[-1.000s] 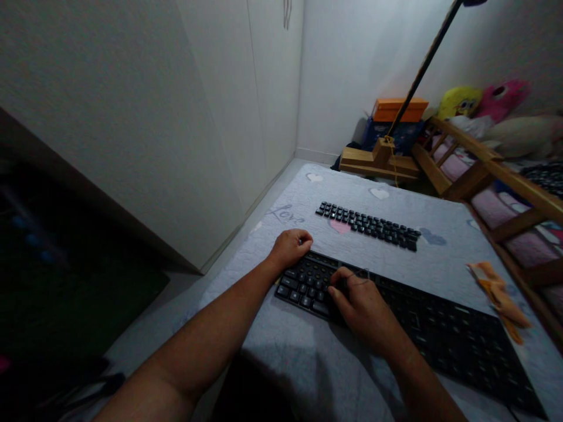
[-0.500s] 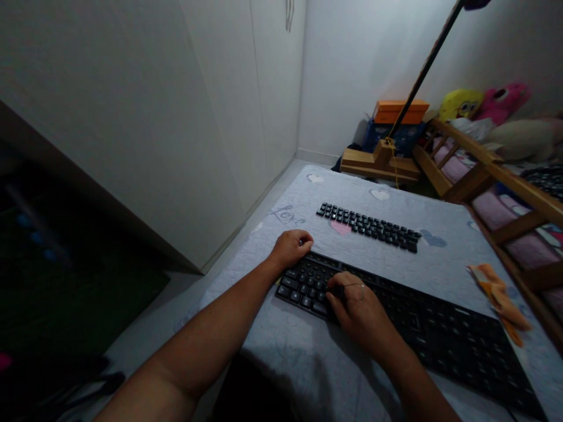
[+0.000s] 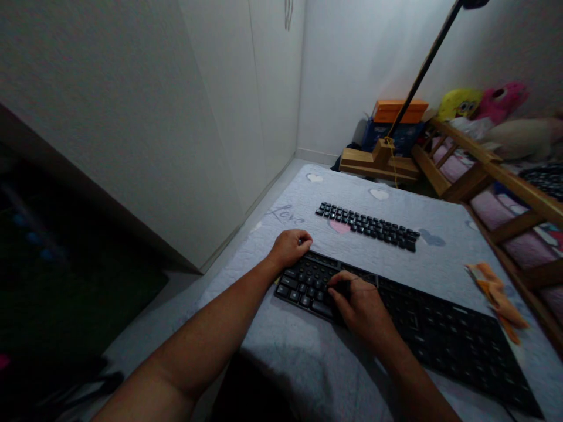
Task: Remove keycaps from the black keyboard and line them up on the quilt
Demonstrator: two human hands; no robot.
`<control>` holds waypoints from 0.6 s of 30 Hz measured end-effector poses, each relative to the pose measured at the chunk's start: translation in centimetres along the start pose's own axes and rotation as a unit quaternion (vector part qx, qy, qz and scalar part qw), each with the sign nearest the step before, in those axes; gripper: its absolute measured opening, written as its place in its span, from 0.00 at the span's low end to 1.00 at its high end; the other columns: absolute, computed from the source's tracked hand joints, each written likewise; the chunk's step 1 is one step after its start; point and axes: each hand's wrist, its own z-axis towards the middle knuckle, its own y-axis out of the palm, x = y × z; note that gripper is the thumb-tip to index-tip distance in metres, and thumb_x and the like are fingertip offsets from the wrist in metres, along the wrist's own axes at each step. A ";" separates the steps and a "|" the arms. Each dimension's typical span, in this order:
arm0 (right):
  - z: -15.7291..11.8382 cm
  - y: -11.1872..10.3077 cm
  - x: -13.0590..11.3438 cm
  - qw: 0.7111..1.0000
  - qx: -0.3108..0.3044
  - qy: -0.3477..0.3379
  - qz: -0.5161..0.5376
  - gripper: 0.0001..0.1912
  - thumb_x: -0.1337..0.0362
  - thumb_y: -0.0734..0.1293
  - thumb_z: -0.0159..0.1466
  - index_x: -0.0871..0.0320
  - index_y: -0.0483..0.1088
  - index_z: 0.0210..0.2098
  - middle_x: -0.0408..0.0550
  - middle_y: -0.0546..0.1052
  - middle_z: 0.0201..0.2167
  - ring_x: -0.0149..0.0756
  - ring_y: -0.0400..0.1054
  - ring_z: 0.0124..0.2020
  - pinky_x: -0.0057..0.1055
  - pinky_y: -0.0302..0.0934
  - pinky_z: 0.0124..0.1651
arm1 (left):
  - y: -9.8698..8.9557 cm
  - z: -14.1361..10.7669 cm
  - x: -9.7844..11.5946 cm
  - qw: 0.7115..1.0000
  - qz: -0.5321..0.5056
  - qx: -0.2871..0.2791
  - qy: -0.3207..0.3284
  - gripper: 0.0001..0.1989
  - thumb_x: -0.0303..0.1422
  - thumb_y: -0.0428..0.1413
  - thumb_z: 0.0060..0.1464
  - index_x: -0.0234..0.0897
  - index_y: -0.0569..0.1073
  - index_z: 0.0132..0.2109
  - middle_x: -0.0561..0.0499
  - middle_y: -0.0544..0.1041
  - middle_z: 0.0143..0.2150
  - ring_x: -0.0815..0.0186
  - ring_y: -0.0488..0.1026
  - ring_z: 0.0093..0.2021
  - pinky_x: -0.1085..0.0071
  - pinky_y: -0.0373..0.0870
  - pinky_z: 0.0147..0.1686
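A long black keyboard (image 3: 440, 319) lies slantwise on the bed; part of its left section shows sockets without keycaps, while its lower left keys are in place. My left hand (image 3: 291, 247) rests at its upper left corner, fingers curled into a pinch; a small dark spot shows between them. Over the left section, my right hand (image 3: 358, 299) is closed with thumb and fingertips together. Thin wire-like lines stick out across the back of this hand, but what it grips is mostly hidden. Beyond the keyboard, loose black keycaps (image 3: 369, 225) stand in neat rows.
An orange cloth (image 3: 497, 299) lies right of the keyboard on the quilted sheet (image 3: 299, 346). A wooden bed rail (image 3: 519, 225) borders the right side. At the back stand a wooden stand (image 3: 378, 161) with a pole and an orange box (image 3: 399, 111). A pale wardrobe (image 3: 220, 117) rises at left.
My right hand has shifted slightly to the right and turned, with the wire-like lines now reaching farther out. My left hand has stayed in place at the keyboard's corner.
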 end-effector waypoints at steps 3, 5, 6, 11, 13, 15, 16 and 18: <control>0.1 -0.4 -0.3 1.000 -0.004 0.028 0.014 0.07 0.64 0.62 0.60 0.56 0.71 0.35 0.49 0.78 0.33 0.40 0.72 0.35 0.34 0.62 0.41 | 0.0 0.0 0.0 1.000 0.004 -0.003 -0.002 0.09 0.32 0.54 0.53 0.36 0.79 0.36 0.51 0.80 0.34 0.67 0.75 0.34 0.74 0.69 0.37; 0.2 -0.5 -0.4 0.999 -0.003 0.033 0.016 0.08 0.62 0.62 0.60 0.56 0.71 0.36 0.48 0.78 0.32 0.39 0.72 0.34 0.33 0.62 0.40 | 0.0 0.0 0.0 1.000 0.003 -0.002 -0.002 0.10 0.32 0.54 0.53 0.36 0.79 0.37 0.51 0.80 0.34 0.67 0.75 0.34 0.74 0.69 0.37; 0.2 -0.5 -0.4 0.999 -0.003 0.033 0.015 0.08 0.62 0.62 0.60 0.56 0.71 0.36 0.47 0.78 0.31 0.39 0.72 0.33 0.32 0.61 0.39 | 0.0 0.0 0.0 1.000 0.003 -0.001 -0.002 0.09 0.32 0.54 0.53 0.36 0.79 0.37 0.51 0.80 0.34 0.67 0.75 0.34 0.74 0.69 0.37; 0.3 -0.6 -0.3 0.999 -0.005 0.039 0.006 0.09 0.61 0.61 0.61 0.56 0.71 0.36 0.45 0.75 0.25 0.38 0.69 0.28 0.30 0.58 0.33 | 0.0 -0.1 0.1 1.000 0.007 -0.001 -0.001 0.09 0.31 0.54 0.53 0.36 0.79 0.36 0.51 0.80 0.34 0.67 0.74 0.33 0.74 0.69 0.37; 0.3 -0.7 -0.2 0.999 -0.007 0.040 0.006 0.09 0.60 0.62 0.61 0.56 0.71 0.36 0.44 0.74 0.24 0.37 0.68 0.26 0.30 0.57 0.31 | 0.0 -0.1 0.1 1.000 0.007 0.000 0.000 0.09 0.31 0.54 0.53 0.35 0.79 0.36 0.50 0.80 0.34 0.67 0.74 0.33 0.74 0.69 0.37; 0.4 -0.7 -0.2 0.999 -0.010 0.041 0.006 0.09 0.60 0.62 0.61 0.56 0.70 0.37 0.43 0.73 0.23 0.36 0.67 0.25 0.30 0.56 0.30 | 0.0 -0.1 0.0 1.000 0.006 0.001 0.003 0.09 0.31 0.54 0.53 0.35 0.79 0.36 0.50 0.80 0.34 0.67 0.74 0.33 0.74 0.68 0.37; 0.4 -0.8 -0.2 0.999 -0.012 0.044 0.008 0.08 0.60 0.62 0.62 0.56 0.70 0.36 0.43 0.73 0.22 0.36 0.66 0.24 0.30 0.55 0.30 | 0.0 -0.1 0.0 1.000 0.006 0.002 0.004 0.09 0.31 0.54 0.53 0.35 0.79 0.36 0.50 0.80 0.34 0.67 0.74 0.33 0.74 0.68 0.37; 0.5 -0.9 -0.3 0.998 -0.017 0.050 0.017 0.08 0.60 0.62 0.61 0.56 0.69 0.36 0.42 0.72 0.22 0.35 0.65 0.23 0.29 0.55 0.29 | 0.1 -0.1 0.0 1.000 0.008 0.004 0.006 0.09 0.31 0.54 0.53 0.35 0.79 0.36 0.50 0.80 0.34 0.67 0.74 0.33 0.74 0.68 0.38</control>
